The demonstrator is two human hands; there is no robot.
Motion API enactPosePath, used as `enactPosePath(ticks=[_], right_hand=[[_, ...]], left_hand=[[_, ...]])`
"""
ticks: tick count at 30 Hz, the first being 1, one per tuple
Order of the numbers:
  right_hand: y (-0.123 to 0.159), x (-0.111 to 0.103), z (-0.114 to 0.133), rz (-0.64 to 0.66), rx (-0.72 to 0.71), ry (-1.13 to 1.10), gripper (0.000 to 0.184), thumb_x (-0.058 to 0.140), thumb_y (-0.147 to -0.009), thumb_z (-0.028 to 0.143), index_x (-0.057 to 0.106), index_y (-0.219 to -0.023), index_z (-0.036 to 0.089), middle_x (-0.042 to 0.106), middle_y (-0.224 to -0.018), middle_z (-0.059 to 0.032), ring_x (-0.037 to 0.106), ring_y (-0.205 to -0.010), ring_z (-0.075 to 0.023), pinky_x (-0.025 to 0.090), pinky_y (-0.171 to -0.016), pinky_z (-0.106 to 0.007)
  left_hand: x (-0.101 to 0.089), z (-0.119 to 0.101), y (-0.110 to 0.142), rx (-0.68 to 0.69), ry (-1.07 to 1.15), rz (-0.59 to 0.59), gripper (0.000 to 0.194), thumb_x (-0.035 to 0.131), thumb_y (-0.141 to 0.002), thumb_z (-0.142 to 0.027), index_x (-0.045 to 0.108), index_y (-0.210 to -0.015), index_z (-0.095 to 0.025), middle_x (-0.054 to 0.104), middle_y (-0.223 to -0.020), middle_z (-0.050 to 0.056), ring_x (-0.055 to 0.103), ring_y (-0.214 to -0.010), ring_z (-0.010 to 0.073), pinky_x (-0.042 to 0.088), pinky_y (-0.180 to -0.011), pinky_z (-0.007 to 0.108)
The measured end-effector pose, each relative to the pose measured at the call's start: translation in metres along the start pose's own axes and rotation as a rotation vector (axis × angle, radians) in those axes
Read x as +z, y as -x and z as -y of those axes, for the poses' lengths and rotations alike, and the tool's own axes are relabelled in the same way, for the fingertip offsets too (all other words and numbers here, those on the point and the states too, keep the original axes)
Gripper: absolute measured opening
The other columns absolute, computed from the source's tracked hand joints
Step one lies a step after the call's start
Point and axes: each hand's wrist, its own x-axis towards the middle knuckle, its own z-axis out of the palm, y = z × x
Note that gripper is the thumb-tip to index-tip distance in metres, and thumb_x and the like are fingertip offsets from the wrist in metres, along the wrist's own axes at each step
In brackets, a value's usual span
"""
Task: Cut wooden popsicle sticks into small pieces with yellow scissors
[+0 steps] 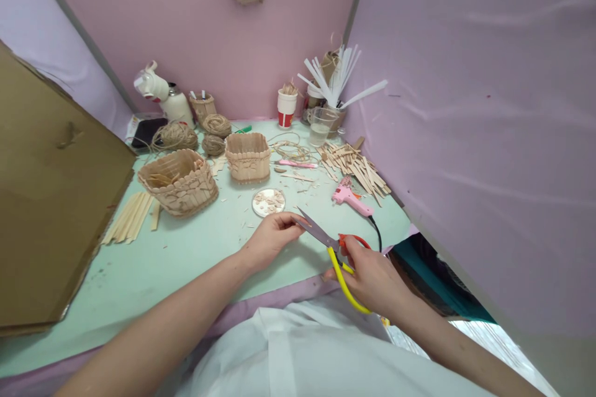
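My right hand (379, 276) grips a pair of scissors (321, 233) with one red and one yellow handle loop. Their blades point up and left, slightly parted, reaching my left hand (272, 237). The left thumb and fingertips are pinched together beside the blades; whatever lies between them is too small to make out. Just beyond that hand is a round white dish (256, 205) holding small wood scraps. A pink glue gun (351, 200) lies past the scissors on the right. Two baskets made of wooden pieces stand farther back, a larger one (189, 194) and a smaller one (249, 170).
Loose wooden sticks (358, 166) are heaped at the right, flat strips (130, 218) at the left. Twine balls (176, 136), a paper cup (287, 109) of thin sticks and white strips (343, 77) stand along the back. A cardboard sheet (56, 198) borders the left side.
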Motion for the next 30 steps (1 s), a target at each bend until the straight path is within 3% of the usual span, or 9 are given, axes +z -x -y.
enactPosePath(ticks=[11, 14, 19, 22, 26, 30], right_hand=[[0.002, 0.001, -0.007, 0.038, -0.012, 0.037, 0.021, 0.049, -0.079, 0.041, 0.042, -0.087, 0.022, 0.050, -0.058, 0.0031, 0.044, -0.048, -0.0138, 0.018, -0.047, -0.024], [0.000, 0.003, -0.011, 0.046, -0.008, -0.118, 0.020, 0.048, -0.079, 0.041, 0.040, -0.079, 0.022, 0.048, -0.059, 0.0041, 0.042, -0.051, -0.0124, 0.023, -0.049, -0.023], [-0.007, 0.004, -0.009, 0.030, 0.052, -0.573, 0.024, 0.043, -0.081, 0.042, 0.035, -0.070, 0.022, 0.037, -0.059, 0.0067, 0.036, -0.049, -0.0100, 0.029, -0.047, -0.022], [-0.010, 0.001, -0.002, -0.009, 0.086, -0.696, 0.024, 0.043, -0.081, 0.043, 0.037, -0.071, 0.022, 0.032, -0.055, 0.0079, 0.033, -0.046, -0.0089, 0.029, -0.046, -0.022], [-0.019, -0.003, 0.007, -0.122, 0.047, -0.742, 0.023, 0.058, -0.073, 0.034, 0.038, -0.070, 0.021, 0.049, -0.064, 0.0048, 0.037, -0.052, -0.0090, 0.032, -0.049, -0.023], [-0.029, -0.007, 0.017, -0.198, -0.086, -0.800, 0.021, 0.057, -0.072, 0.023, 0.036, -0.072, 0.021, 0.061, -0.084, 0.0004, 0.033, -0.051, -0.0074, 0.033, -0.051, -0.023]], left_hand=[[0.001, 0.001, 0.001, -0.019, -0.014, 0.055, 0.016, 0.062, -0.065, -0.028, 0.066, -0.075, -0.016, 0.059, -0.066, -0.001, 0.042, -0.058, 0.0089, 0.031, -0.057, 0.022], [0.002, -0.001, 0.002, -0.057, -0.035, 0.052, 0.019, 0.065, -0.064, -0.032, 0.066, -0.074, -0.015, 0.057, -0.063, -0.001, 0.042, -0.057, 0.0089, 0.031, -0.055, 0.022], [0.002, -0.004, 0.002, -0.097, 0.017, 0.016, 0.024, 0.071, -0.060, -0.035, 0.066, -0.074, -0.016, 0.056, -0.064, -0.001, 0.043, -0.058, 0.0086, 0.033, -0.056, 0.021], [0.002, -0.004, 0.002, -0.113, 0.080, 0.022, 0.024, 0.073, -0.059, -0.033, 0.066, -0.075, -0.016, 0.058, -0.068, -0.001, 0.047, -0.060, 0.0082, 0.036, -0.059, 0.022], [0.003, -0.002, 0.003, -0.158, 0.098, 0.043, 0.027, 0.074, -0.058, -0.033, 0.065, -0.076, -0.015, 0.059, -0.067, 0.000, 0.049, -0.059, 0.0080, 0.038, -0.058, 0.022], [0.003, -0.001, 0.003, -0.180, 0.098, 0.065, 0.030, 0.074, -0.059, -0.035, 0.065, -0.079, -0.014, 0.059, -0.066, 0.001, 0.050, -0.057, 0.0075, 0.038, -0.058, 0.022]])
